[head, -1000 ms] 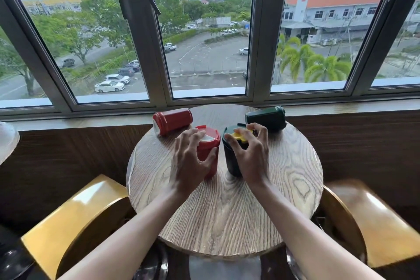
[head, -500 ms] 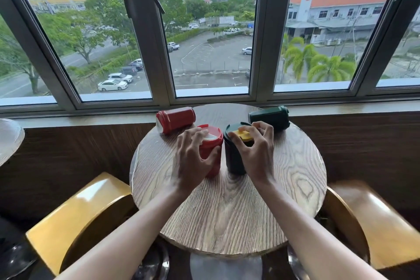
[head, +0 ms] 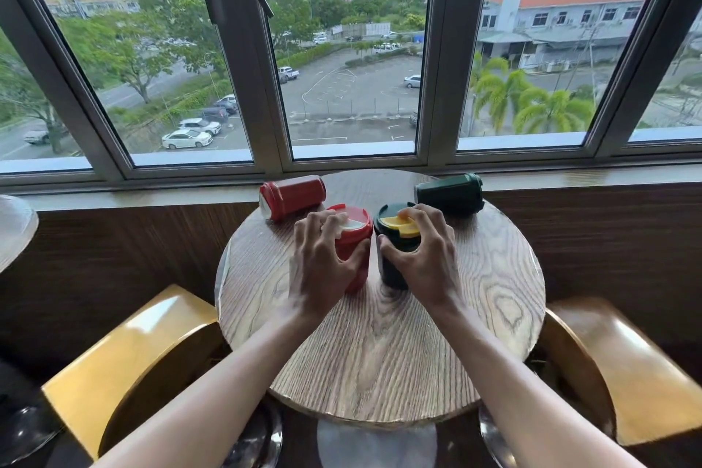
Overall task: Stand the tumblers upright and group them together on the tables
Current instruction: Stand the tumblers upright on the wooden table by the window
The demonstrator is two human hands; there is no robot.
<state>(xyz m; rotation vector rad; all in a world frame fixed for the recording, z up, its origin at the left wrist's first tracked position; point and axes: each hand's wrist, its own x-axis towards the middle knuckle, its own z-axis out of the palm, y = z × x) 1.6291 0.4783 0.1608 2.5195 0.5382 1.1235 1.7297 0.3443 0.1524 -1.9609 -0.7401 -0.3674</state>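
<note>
4 tumblers on the round wooden table (head: 380, 353), 2 up, 2 down.

Upright red tumbler (head: 355, 245): stands near table centre, slightly toward the window, white-and-red lid on top. Left hand (head: 323, 262) is wrapped round it from the near-left side, fingers (head: 328, 224) curled over the lid rim, thumb against the body on the right. Firm grasp, fingers closed on the cup.

Upright dark green tumbler (head: 395, 258): just beside the red one on its right, narrow gap between the bodies; can't tell if they touch. Yellow lid insert on top. Right hand (head: 427, 258) grips it from the near-right side, fingertips (head: 408, 215) over the yellow lid, thumb on the left face of the body. Also closed on the cup.

Lying red tumbler (head: 292, 197): on its side at the far-left edge of the table, lid end pointing left, behind and left of the upright red one. Not touched by either hand.

Lying dark green tumbler (head: 448, 194): on its side at the far-right edge, behind and right of the upright green one. Untouched.

Both forearms come in from the bottom of the frame, converging on the 2 upright cups.

Around the table: yellow-seated stool (head: 129, 353) to the left, brown-seated stool (head: 623, 369) to the right. Window frame (head: 437, 49) directly behind the table, car park outside.
</note>
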